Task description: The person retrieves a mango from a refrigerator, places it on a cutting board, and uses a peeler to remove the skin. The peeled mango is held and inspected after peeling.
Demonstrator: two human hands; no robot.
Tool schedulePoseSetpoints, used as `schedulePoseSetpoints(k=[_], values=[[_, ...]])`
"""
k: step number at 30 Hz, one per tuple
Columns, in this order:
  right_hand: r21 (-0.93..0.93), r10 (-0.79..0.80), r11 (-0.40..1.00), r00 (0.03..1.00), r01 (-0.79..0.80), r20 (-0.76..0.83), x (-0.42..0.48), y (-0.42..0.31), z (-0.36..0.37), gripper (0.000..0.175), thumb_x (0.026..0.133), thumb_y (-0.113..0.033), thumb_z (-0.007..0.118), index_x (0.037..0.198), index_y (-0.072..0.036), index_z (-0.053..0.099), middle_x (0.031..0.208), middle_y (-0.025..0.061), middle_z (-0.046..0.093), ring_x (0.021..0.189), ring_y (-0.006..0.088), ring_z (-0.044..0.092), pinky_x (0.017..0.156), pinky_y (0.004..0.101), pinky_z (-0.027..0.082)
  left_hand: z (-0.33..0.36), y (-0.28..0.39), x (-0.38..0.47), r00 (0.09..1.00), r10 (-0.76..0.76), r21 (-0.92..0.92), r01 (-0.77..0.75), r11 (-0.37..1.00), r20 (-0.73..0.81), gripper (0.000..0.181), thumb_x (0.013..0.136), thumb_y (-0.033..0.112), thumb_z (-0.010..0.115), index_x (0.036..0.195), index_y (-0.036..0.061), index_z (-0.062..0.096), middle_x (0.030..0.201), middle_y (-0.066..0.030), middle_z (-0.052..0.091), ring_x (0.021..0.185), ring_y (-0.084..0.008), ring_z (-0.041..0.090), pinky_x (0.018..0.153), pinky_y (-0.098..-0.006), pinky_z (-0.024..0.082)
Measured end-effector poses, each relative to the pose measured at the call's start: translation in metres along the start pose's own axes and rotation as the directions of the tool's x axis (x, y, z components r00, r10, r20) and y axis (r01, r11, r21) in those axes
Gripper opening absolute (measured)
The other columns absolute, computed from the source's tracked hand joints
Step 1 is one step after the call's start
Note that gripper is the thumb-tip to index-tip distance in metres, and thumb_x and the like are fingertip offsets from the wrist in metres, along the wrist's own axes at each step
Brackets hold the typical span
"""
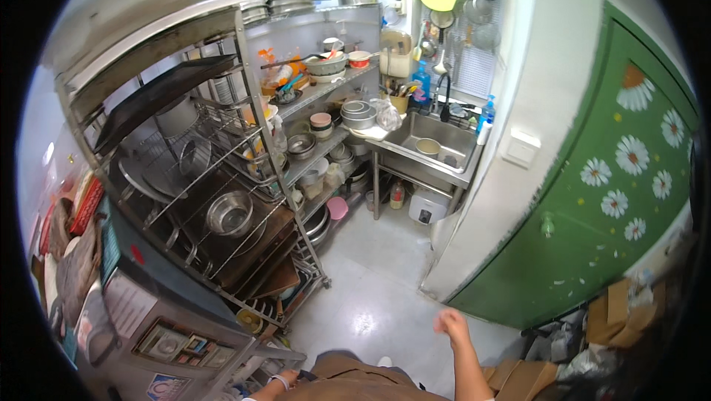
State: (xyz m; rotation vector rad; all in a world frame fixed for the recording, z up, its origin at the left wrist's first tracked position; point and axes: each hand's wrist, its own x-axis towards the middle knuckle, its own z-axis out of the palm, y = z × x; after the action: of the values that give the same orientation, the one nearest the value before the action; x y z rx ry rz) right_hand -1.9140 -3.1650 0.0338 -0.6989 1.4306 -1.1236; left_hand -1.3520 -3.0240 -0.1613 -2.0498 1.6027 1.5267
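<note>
My right hand (pixel 451 325) is raised over the tiled floor at the lower right, its fingers curled; whether anything small is between them cannot be told. At the bottom, my left hand (pixel 290 377) hangs low beside the brown apron (pixel 355 381), close to a dark thing at its side; its fingers are too small and partly hidden to read. Ahead stands a stainless steel sink (pixel 411 123) with a round metal pan (pixel 427 147) in its basin. On the rack at the left lies a steel bowl (pixel 229 213).
The metal tray rack (pixel 253 95) and a grey refrigerator (pixel 183 312) line the left. Corner shelves (pixel 328 87) hold bowls and pans. A green door (pixel 572 223) with painted daisies is at the right, with cardboard boxes (pixel 522 381) below it. A water heater (pixel 427 206) sits under the sink.
</note>
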Motion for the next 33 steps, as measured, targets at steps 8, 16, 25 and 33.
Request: schedulePoseSetpoints(k=[8, 16, 25, 33], values=[[0.022, -0.219, 0.974, 0.908, 0.226, 0.358, 0.297, -0.22, 0.128, 0.017, 0.092, -0.015, 0.059, 0.103, -0.002, 0.056, 0.091, 0.0105, 0.064, 0.076, 0.0187, 0.064, 0.069, 0.0317, 0.055, -0.04, 0.125, 0.114, 0.964, -0.233, -0.657, 0.093, 0.748, -0.129, 0.024, 0.091, 0.028, 0.049, 0.101, 0.0112, 0.062, 0.092, -0.0088, 0.061, 0.075, -0.0271, 0.057, 0.067, -0.0396, 0.048], [0.23, -0.43, 0.898, 0.858, 0.375, 0.281, 0.529, -0.416, 0.174, 0.027, 0.088, -0.009, 0.061, 0.112, -0.002, 0.052, 0.109, 0.0154, 0.061, 0.091, 0.0234, 0.063, 0.079, 0.0385, 0.056, -0.201, 0.281, 0.245, 0.947, -0.253, -0.646, 0.069, 0.76, -0.196, 0.03, 0.095, 0.034, 0.04, 0.115, 0.0154, 0.054, 0.11, -0.0135, 0.054, 0.092, -0.0343, 0.052, 0.076, -0.0466, 0.044], [0.553, -0.74, 0.597, 0.665, 0.581, 0.099, 0.793, -0.701, 0.187, 0.037, 0.087, -0.007, 0.063, 0.119, 0.001, 0.047, 0.111, 0.0144, 0.061, 0.098, 0.0241, 0.062, 0.086, 0.0373, 0.054, -0.305, 0.387, 0.312, 0.891, -0.252, -0.87, -0.249, 0.425, -0.378, 0.023, 0.089, 0.019, 0.05, 0.099, 0.0025, 0.062, 0.089, -0.0128, 0.061, 0.078, -0.0287, 0.059, 0.069, -0.0434, 0.051], [0.699, -0.733, 0.33, 0.639, 0.634, -0.234, 0.953, -0.918, 0.196, 0.055, 0.083, -0.02, 0.07, 0.131, -0.002, 0.049, 0.147, 0.0094, 0.036, 0.142, 0.0267, 0.019, 0.114, 0.0402, 0.019, -0.339, 0.471, 0.387, 0.817, -0.515, -0.941, -0.092, 0.326, -0.258, 0.028, 0.089, 0.024, 0.049, 0.105, 0.0034, 0.058, 0.093, -0.0131, 0.059, 0.082, -0.0283, 0.057, 0.072, -0.0437, 0.05]])
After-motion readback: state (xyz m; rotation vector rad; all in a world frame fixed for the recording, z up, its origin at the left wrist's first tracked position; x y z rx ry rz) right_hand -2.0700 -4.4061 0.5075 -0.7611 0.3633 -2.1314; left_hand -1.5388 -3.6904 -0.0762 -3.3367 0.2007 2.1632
